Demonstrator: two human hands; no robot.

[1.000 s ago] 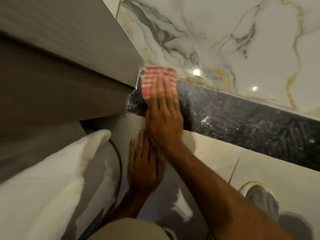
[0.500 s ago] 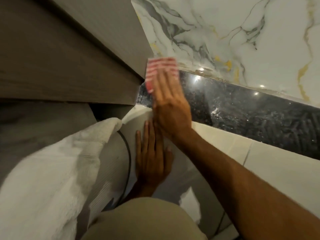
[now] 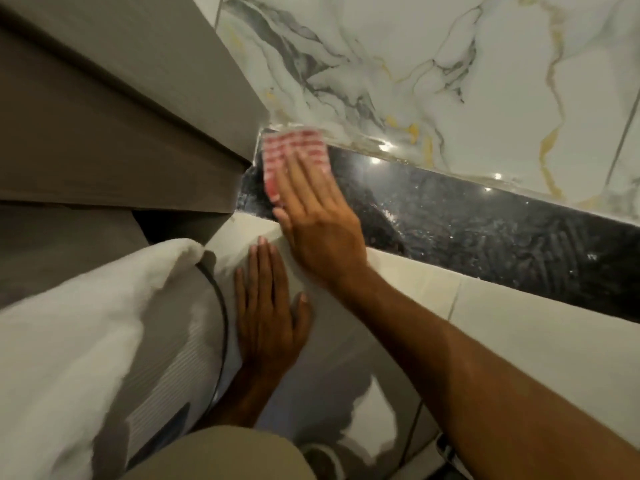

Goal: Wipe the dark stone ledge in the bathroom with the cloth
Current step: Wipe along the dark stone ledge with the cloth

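Observation:
The dark stone ledge (image 3: 485, 233) runs from centre to the right edge, speckled and streaked with pale residue. A red-and-white checked cloth (image 3: 294, 150) lies flat at the ledge's left end, against the brown cabinet. My right hand (image 3: 318, 223) presses flat on the cloth, fingers together and stretched over it. My left hand (image 3: 266, 313) rests flat with fingers apart on the pale tiled face below the ledge, holding nothing.
A brown wooden cabinet (image 3: 121, 133) overhangs at the left. White marble wall tiles (image 3: 450, 81) rise behind the ledge. A white towel (image 3: 86, 323) lies over a ribbed white object (image 3: 180, 341) at lower left. My knee (image 3: 221, 455) shows at the bottom.
My right hand and the cloth stay at the ledge's left end, shifting only slightly. My head has moved, so the view sits a little closer and my left hand shows more fully.

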